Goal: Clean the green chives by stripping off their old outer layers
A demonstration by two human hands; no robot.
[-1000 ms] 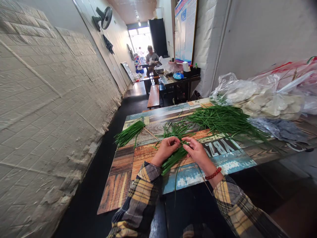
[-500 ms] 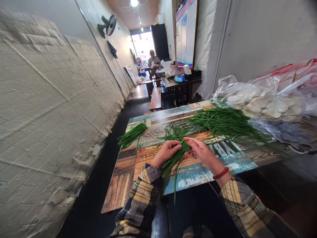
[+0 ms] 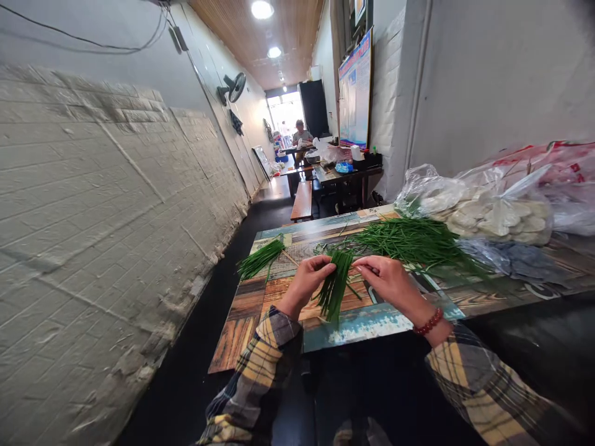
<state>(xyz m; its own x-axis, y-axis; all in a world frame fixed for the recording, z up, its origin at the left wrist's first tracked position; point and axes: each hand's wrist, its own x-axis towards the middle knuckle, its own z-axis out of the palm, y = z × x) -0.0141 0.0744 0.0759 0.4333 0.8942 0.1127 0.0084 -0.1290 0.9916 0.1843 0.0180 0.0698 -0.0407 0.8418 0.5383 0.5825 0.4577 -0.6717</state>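
Note:
My left hand (image 3: 310,280) is closed, thumb and fingers pinching the upper left side of a flat bundle of garlic chives (image 3: 335,288). The long green blades hang down from it toward the table's near edge. Just right of the bundle, my right hand (image 3: 383,277) is closed in a pinch, fingertips close to the blades; whatever lies between them is too small to make out. A red bead bracelet (image 3: 428,322) circles the right wrist. At the left of the table lies another chive bunch (image 3: 261,259) with thin sticks (image 3: 290,256) poking out of its right end.
A large heap of loose chives (image 3: 402,240) spreads over the patchwork-patterned table (image 3: 232,337). Clear plastic bags (image 3: 506,214) of pale, flat round pieces stand at the right, beside a grey cloth (image 3: 525,260). Farther off are a bench (image 3: 302,201), another table and a seated person (image 3: 301,133).
The view has tilted up. My right hand has drawn slightly away to the right of the bundle, and the bundle now hangs more upright. The thin stick below my right hand no longer shows.

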